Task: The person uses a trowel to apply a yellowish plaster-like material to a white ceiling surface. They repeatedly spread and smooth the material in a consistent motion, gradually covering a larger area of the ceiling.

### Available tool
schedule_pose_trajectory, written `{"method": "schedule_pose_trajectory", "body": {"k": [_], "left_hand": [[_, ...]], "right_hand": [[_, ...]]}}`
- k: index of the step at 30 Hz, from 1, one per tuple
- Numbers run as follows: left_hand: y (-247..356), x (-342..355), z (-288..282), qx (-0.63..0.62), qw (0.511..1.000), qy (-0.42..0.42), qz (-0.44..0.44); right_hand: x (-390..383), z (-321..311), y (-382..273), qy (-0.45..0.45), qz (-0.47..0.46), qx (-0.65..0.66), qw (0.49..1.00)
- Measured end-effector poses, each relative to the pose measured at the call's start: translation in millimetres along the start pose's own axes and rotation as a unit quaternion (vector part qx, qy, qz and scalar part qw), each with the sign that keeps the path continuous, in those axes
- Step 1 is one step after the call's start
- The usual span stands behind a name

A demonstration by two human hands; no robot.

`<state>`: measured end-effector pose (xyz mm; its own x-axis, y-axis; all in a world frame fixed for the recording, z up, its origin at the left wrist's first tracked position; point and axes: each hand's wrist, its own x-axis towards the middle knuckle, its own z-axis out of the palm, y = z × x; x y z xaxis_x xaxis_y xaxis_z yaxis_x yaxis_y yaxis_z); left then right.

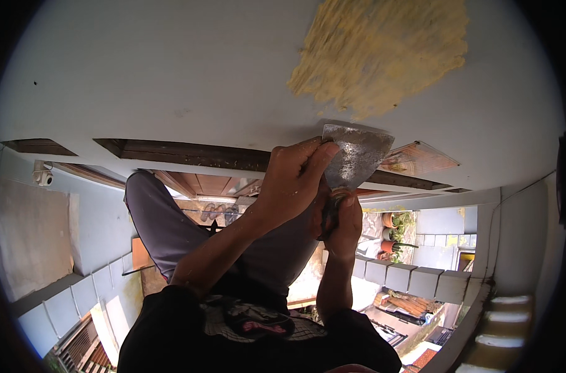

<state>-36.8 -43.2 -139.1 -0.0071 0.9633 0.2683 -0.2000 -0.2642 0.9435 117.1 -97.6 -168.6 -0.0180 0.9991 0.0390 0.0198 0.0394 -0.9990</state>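
Observation:
A broad putty knife [357, 155] with a worn, smeared metal blade is held up in front of a pale grey wall surface [190, 74]. Its handle sits in my right hand [344, 227], whose fingers are wrapped round it. At the left edge of the blade, my left hand [292, 177] is closed, the thumb lying against the metal; its other fingertips are partly hidden. Beyond the blade's wide end, a rough yellowish patch of filler [385, 53] covers part of the grey surface. The blade's end looks close to that surface; whether it touches, I cannot tell.
Dark recessed openings [190, 154] run along the edge of the grey surface. A white camera [43, 174] is mounted at the left. Potted plants [390, 233] stand at the right. My bent leg [165, 217] shows below, and a whitish-striped step-like structure [504, 320] is at lower right.

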Motion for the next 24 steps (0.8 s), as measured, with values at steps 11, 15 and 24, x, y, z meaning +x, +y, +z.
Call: {"method": "schedule_pose_trajectory", "body": {"k": [11,15,24], "left_hand": [[3.0,-0.5,-10.6,0.059,0.995,0.072,-0.025],[-5.2,-3.6,-15.9,0.104,0.992,0.067,0.004],[-7.5,-5.8,-21.2,0.153,0.986,0.07,0.013]], "right_hand": [[2.8,63.9,-21.0,0.08,-0.009,-0.054,0.995],[-12.4,74.8,-1.8,0.102,0.032,0.019,0.994],[-19.1,96.8,20.5,0.17,0.058,0.021,0.983]]}}
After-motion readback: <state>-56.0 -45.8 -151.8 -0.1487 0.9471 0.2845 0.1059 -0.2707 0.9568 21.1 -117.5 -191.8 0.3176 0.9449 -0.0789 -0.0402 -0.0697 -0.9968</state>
